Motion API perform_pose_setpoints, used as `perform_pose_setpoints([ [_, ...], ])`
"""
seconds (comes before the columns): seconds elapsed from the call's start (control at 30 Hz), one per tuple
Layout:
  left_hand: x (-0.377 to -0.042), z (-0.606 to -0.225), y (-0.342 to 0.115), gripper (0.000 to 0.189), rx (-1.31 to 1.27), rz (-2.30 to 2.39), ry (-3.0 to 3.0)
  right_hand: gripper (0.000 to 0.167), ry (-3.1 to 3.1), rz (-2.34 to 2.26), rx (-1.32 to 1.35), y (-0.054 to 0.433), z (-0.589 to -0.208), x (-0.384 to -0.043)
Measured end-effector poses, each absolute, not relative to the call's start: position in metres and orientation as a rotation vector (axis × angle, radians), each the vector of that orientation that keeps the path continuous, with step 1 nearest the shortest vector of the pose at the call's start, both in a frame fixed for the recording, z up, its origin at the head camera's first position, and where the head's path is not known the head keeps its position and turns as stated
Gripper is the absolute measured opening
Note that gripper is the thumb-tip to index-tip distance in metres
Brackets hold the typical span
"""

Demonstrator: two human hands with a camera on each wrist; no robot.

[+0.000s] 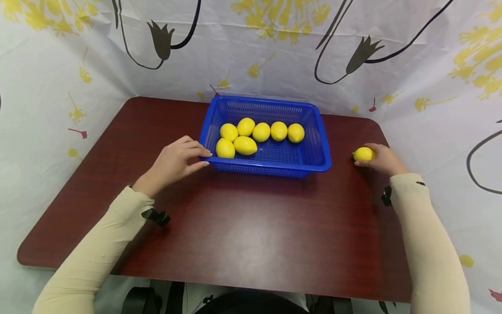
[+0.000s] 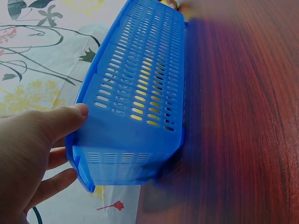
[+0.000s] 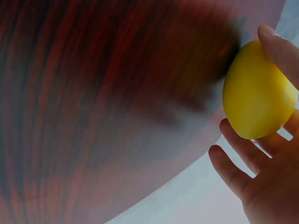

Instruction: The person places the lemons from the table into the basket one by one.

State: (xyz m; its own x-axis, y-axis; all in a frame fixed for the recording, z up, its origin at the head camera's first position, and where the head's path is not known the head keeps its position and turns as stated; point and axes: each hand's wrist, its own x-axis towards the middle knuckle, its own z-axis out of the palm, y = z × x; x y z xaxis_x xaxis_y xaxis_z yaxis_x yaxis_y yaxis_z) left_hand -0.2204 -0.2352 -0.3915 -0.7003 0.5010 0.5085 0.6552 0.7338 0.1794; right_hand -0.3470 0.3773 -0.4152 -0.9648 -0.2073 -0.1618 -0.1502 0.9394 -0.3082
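A blue plastic basket [image 1: 270, 166] with slotted walls stands toward the back of the table, and several yellow lemons [image 1: 245, 145] lie in its left and back part. At its front left corner my left hand [image 1: 172, 162] pinches the rim; in the left wrist view the thumb [image 2: 70, 119] lies on the outer wall, with fingers over the far side of the rim. Off to the right, my right hand [image 1: 386, 160] holds a single lemon [image 1: 364, 154] between thumb and fingers. The right wrist view shows this lemon [image 3: 258, 93] close to the tabletop; whether it touches is unclear.
The dark red wooden table [image 1: 243, 226] has rounded corners. A white cloth [image 1: 188, 78] printed with yellow flowers and dark stems hangs behind and beside it. Dark wrist cameras [image 1: 156, 216] sit on both sleeves.
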Motion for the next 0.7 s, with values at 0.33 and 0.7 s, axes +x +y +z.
perform_pose_setpoints([
  [0.33, -0.2191, -0.3895, -0.2334, 0.024, -0.885, -0.502, -2.496, 0.087, 2.92, -0.45, -0.246, 0.3782, -0.4208, -0.3485],
  [0.7, -0.2189, -0.3892, -0.2335, 0.023, -0.883, -0.502, -2.504, 0.084, 2.936, -0.45, -0.23, 0.3785, -0.4203, -0.3455],
])
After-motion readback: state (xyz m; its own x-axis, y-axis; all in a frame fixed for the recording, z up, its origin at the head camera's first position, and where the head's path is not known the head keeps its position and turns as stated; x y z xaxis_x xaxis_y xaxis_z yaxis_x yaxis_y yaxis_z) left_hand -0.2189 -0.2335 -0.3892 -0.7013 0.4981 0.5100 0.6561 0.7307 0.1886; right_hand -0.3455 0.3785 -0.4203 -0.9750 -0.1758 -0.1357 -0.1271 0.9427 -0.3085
